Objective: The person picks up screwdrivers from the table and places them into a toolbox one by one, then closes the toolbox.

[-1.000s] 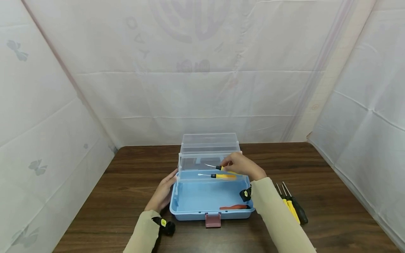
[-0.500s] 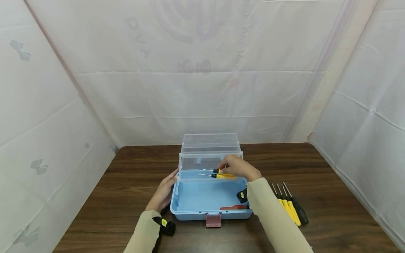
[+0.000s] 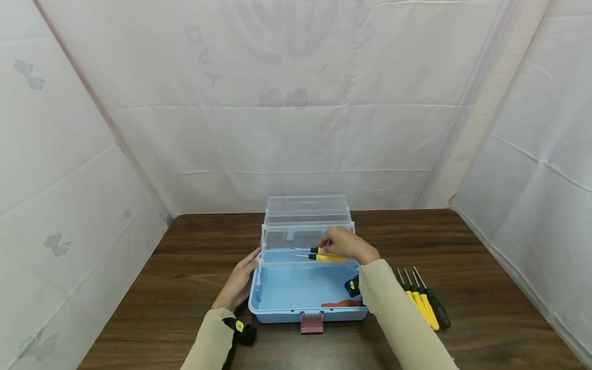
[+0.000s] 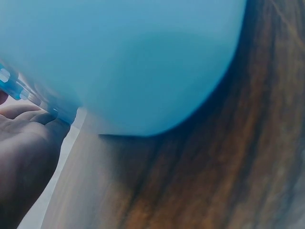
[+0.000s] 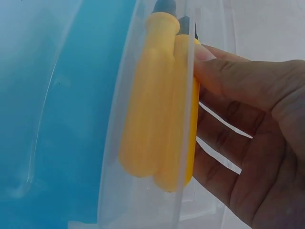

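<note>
The blue toolbox (image 3: 296, 288) looks like smooth, opaque plastic, with a soft sheen along its outer wall in the left wrist view. Its raised lid (image 3: 306, 204) and tray (image 5: 143, 202) are translucent plastic, the tray slightly milky. The maroon latch (image 3: 312, 324) appears to be plastic too. The tray's screwdrivers (image 3: 329, 258) have smooth yellow plastic handles and slim metal shafts; the loose screwdrivers (image 3: 429, 312) show similar materials. The tabletop (image 3: 203, 257) has a dark wood-grain surface with a faint gloss. Creased white sheeting (image 3: 296, 139) looks thin; the beige sleeves (image 3: 398, 313) are matt cloth.
</note>
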`<state>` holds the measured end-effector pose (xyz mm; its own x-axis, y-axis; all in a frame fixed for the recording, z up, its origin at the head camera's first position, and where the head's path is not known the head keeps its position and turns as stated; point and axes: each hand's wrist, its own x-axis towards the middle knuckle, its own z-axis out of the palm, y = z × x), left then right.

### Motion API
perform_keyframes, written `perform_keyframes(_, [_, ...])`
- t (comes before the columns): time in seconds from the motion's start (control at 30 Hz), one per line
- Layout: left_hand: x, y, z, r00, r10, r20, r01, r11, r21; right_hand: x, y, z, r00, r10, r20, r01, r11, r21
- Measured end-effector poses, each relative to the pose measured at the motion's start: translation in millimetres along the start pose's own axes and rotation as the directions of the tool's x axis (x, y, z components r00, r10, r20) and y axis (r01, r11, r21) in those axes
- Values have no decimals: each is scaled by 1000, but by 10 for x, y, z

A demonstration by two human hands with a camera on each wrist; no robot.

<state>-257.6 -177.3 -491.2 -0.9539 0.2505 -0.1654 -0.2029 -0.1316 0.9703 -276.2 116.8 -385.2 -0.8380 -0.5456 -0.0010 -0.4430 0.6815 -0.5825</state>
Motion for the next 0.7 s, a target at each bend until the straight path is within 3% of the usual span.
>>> perform_keyframes(0.7, [-20, 21, 0, 1000, -4, 2, 4, 1000, 8, 20, -9, 61, 999, -45, -7, 45, 999, -17])
